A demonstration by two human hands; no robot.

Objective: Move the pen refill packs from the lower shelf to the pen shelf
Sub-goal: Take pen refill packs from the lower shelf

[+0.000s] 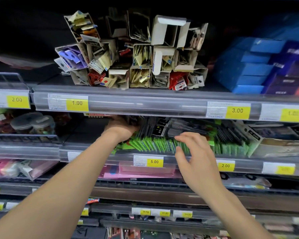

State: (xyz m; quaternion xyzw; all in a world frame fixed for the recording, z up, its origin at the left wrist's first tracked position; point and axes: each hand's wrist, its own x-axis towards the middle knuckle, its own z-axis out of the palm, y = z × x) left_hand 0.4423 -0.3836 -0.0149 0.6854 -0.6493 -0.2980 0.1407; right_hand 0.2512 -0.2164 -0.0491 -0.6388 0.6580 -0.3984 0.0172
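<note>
A dense row of green-and-black packs (162, 144) stands upright on the middle shelf (179, 161), above the 5.00 tag. My left hand (123, 128) reaches into the left end of the row, its fingers closed around the dark tops of several packs. My right hand (193, 149) hovers at the front of the row, fingers spread and touching the green pack edges, holding nothing. My left fingertips are hidden behind the packs and the shelf rail above.
The shelf above holds cardboard boxes (133, 54) stuffed with small packets, and blue boxes (259, 66) at the right. Round plastic tubs (33, 123) stand at the left. A worn tray (283, 145) lies right of the packs. Pink items (145, 171) lie on the shelf below.
</note>
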